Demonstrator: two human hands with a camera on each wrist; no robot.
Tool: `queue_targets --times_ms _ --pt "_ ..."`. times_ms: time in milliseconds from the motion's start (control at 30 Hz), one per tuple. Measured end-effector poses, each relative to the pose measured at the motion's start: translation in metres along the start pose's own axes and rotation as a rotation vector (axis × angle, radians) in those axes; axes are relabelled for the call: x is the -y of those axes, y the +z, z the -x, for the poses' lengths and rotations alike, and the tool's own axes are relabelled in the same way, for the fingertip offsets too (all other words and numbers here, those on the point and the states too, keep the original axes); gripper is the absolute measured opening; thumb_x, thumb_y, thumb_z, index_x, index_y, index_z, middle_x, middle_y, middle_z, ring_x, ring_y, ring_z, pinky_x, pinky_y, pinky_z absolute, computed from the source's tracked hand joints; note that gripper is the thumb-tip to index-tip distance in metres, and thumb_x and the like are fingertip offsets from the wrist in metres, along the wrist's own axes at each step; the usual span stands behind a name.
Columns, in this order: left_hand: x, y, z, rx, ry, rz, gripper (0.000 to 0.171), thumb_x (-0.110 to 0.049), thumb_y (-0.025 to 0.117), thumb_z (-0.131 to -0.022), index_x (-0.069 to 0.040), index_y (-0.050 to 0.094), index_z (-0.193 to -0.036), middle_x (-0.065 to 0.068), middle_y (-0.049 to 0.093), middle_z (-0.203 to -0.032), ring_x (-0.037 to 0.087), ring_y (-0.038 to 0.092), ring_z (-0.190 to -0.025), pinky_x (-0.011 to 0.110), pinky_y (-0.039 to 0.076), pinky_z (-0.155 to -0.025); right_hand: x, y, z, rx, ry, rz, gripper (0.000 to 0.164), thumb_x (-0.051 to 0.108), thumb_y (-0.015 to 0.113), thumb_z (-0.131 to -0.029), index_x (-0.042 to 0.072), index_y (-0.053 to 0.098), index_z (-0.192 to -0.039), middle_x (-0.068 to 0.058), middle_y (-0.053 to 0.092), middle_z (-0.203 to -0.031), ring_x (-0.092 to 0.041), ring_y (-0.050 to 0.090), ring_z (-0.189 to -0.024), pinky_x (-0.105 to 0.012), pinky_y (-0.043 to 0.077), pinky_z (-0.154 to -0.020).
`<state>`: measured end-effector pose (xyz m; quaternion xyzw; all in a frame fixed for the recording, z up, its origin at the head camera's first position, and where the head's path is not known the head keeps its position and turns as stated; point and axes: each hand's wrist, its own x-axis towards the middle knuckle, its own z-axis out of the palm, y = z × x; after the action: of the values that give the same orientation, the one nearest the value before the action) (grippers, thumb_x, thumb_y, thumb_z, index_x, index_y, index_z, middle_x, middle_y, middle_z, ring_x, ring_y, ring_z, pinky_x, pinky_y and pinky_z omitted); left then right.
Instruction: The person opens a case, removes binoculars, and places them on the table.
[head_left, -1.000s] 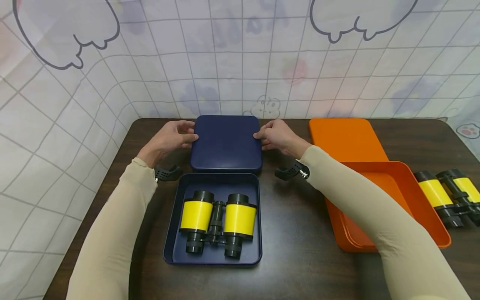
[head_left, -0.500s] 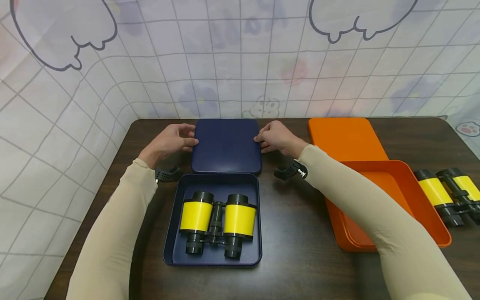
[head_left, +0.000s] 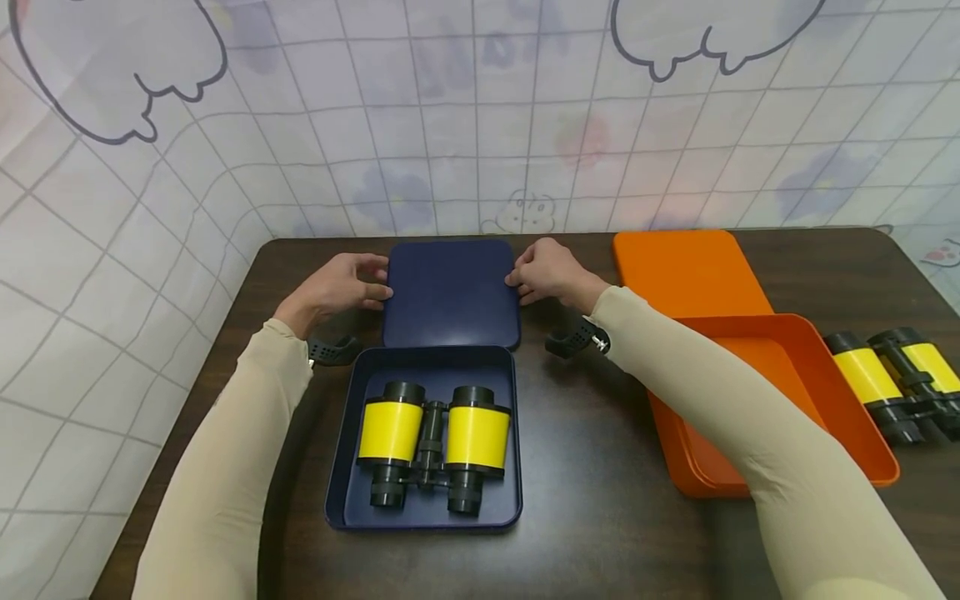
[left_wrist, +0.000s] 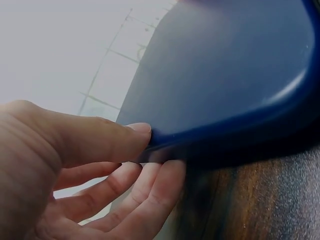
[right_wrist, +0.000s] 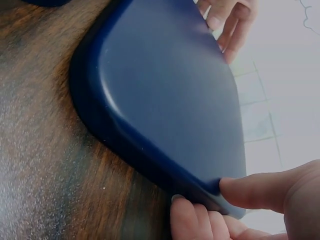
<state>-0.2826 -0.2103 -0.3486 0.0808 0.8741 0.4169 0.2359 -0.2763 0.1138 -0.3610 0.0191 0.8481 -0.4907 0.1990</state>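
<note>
A dark blue lid [head_left: 452,293] lies top side up directly behind the dark blue box [head_left: 345,433]. My left hand [head_left: 333,287] pinches its left edge, the thumb on top and the fingertips against the side, as the left wrist view shows. At the opposite edge my right hand [head_left: 553,273] pinches the lid between thumb and curled fingers [right_wrist: 190,220]. The lid's near edge sits low by the table; whether its far edge touches the table I cannot tell. Black-and-yellow binoculars [head_left: 430,450] lie inside the blue box.
On the right, an orange box [head_left: 840,400] stands partly behind my right sleeve, its orange lid [head_left: 686,271] behind it. A second pair of yellow binoculars [head_left: 866,375] lies beyond that box. A patterned curtain [head_left: 480,108] closes off the back of the dark wooden table [head_left: 600,517].
The lid's far edge has come down and slightly toward me, with both hands still holding it. My left hand has lowered a little. The blue box and binoculars stay in place.
</note>
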Motion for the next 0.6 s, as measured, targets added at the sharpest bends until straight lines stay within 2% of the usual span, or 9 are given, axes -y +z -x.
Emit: queue_targets --times_ms 67,133,333,600 --pt "0.0005 0.0002 -0.0004 0.002 -0.002 -0.011 0.064 -0.006 0.063 -0.101 -0.003 0.036 -0.159 0.023 0.049 -0.147 0.039 0.066 -0.125 0.049 0.055 -0.107 0.0010 -0.0004 0.0002 -0.001 0.000 0.019 0.028 0.008 0.070 -0.096 -0.006 0.064 -0.120 -0.023 0.071 -0.127 -0.027 0.073 -0.100 -0.034 0.065 -0.083" --pt "0.0010 0.0005 -0.0004 0.005 -0.007 -0.035 0.064 -0.006 0.063 -0.101 -0.003 0.035 -0.159 0.023 0.050 -0.146 0.039 0.066 -0.125 0.049 0.054 -0.108 0.0013 -0.0005 0.0000 -0.001 0.004 0.035 0.033 0.009 0.071 -0.096 -0.005 0.063 -0.124 -0.023 0.071 -0.127 -0.026 0.073 -0.099 -0.033 0.065 -0.082" --pt "0.0026 0.0012 0.0001 0.019 -0.023 -0.067 0.065 -0.009 0.063 -0.101 -0.004 0.035 -0.160 0.022 0.050 -0.149 0.038 0.066 -0.126 0.051 0.051 -0.112 0.0005 0.0002 -0.0004 -0.006 0.007 0.062 0.022 0.009 0.072 -0.095 -0.004 0.066 -0.112 -0.019 0.070 -0.117 -0.021 0.071 -0.089 -0.030 0.065 -0.078" --pt "0.0030 0.0022 0.0000 0.038 -0.020 -0.062 0.067 -0.008 0.063 -0.101 -0.004 0.033 -0.161 0.023 0.047 -0.153 0.039 0.065 -0.128 0.051 0.050 -0.113 0.0005 0.0007 0.0018 -0.030 -0.009 0.113 0.017 0.011 0.073 -0.094 -0.002 0.068 -0.105 -0.016 0.071 -0.104 -0.019 0.071 -0.083 -0.029 0.065 -0.075"
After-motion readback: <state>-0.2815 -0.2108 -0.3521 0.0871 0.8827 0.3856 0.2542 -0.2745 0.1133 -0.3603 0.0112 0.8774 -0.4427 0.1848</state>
